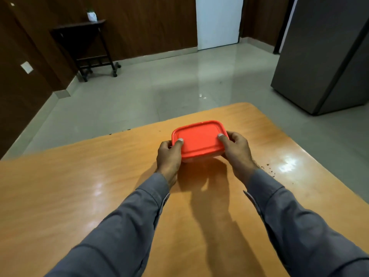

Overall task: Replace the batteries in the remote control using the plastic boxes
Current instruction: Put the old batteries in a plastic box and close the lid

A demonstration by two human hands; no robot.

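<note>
The rectangular plastic box with the orange-red lid [199,139] sat toward the far end of the glossy wooden table [79,186]. The left hand [169,156] and right hand [237,150] were closed around its ends, thumbs pressing on the lid. Contents were hidden. Risk judged: prising the lid abruptly could jolt the box and scatter whatever lay inside.

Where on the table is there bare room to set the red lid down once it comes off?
The wooden table is bare to the left of the left hand, up to its far edge, and to the right of the right hand, where small dark specks lie. The only crowded spot is the middle, where both hands grip the red-lidded box.
</note>
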